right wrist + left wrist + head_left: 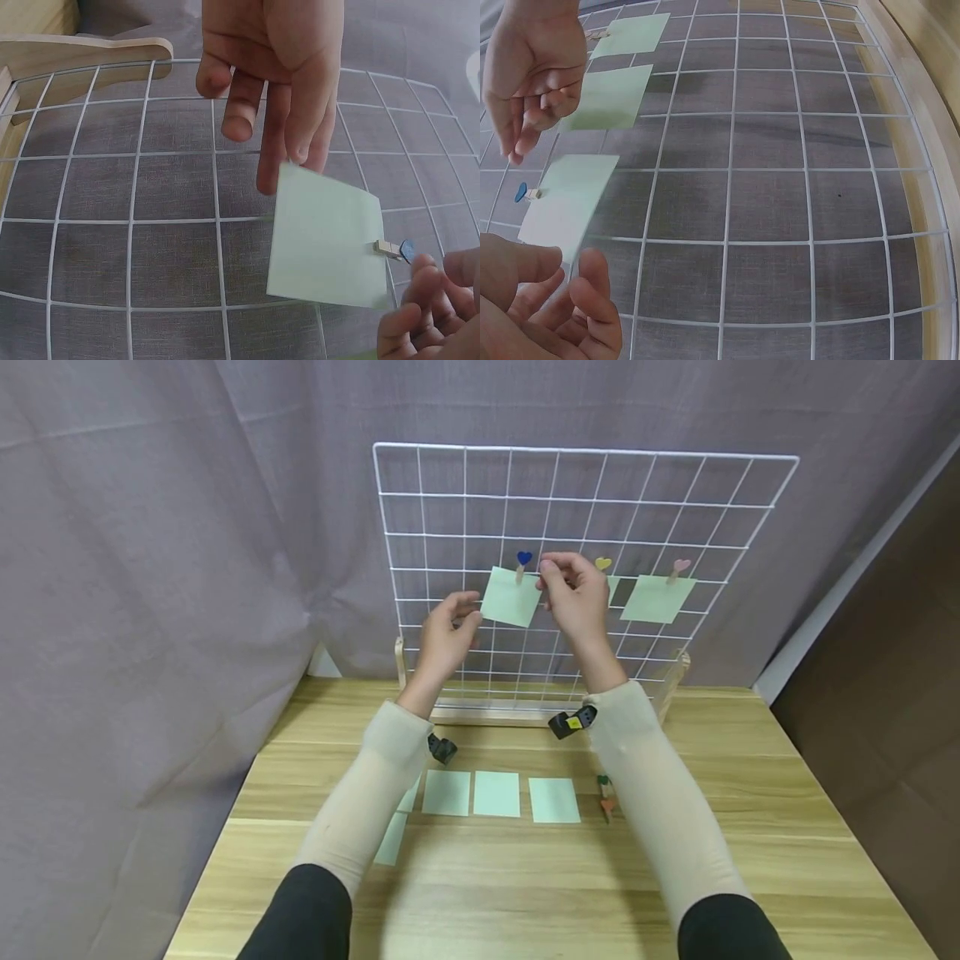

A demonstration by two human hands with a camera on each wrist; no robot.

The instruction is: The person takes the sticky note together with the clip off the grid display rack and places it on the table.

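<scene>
A pale green sticky note (510,597) hangs tilted on the white wire grid (442,535), under a small wooden clip with a blue heart (524,558). At the note's lower left corner is my left hand (447,635), thumb and fingers slightly apart around the edge. My right hand (579,597) is just right of the blue-heart clip, its fingers loosely bent with nothing between them. In the right wrist view the left thumb overlaps the edge of the note (326,240), and the right fingers (427,281) are close beside the clip (388,249).
Two more notes hang to the right, one under a yellow heart clip (603,563) and partly hidden, another (658,599) under a pink heart clip (680,567). Several notes (497,794) lie on the wooden table (480,893). Green and orange clips (606,797) lie near the right sleeve.
</scene>
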